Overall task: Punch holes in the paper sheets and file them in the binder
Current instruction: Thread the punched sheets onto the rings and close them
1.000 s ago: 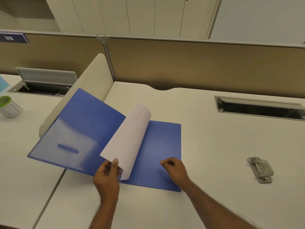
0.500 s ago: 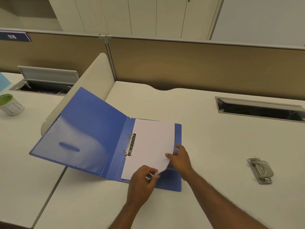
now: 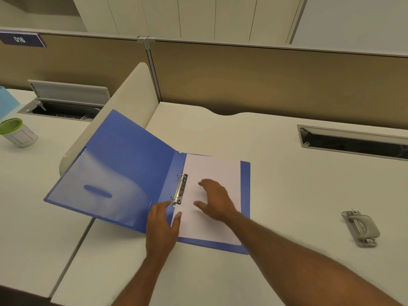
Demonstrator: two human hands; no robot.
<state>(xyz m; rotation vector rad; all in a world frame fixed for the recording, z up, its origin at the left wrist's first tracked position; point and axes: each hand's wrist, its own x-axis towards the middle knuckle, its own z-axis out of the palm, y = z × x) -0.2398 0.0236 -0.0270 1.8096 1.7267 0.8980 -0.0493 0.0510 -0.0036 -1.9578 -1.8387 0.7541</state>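
White paper (image 3: 212, 173) now flat in binder (image 3: 123, 160) | right hand (image 3: 217, 202) spread, released | left hand (image 3: 162, 226) fingers open at spine

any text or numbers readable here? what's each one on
"016" on the dark blue sign atop the partition, far left.
The white cup with a green rim shows only drawn lines, no readable words.
The binder, paper and hole punch show no text.
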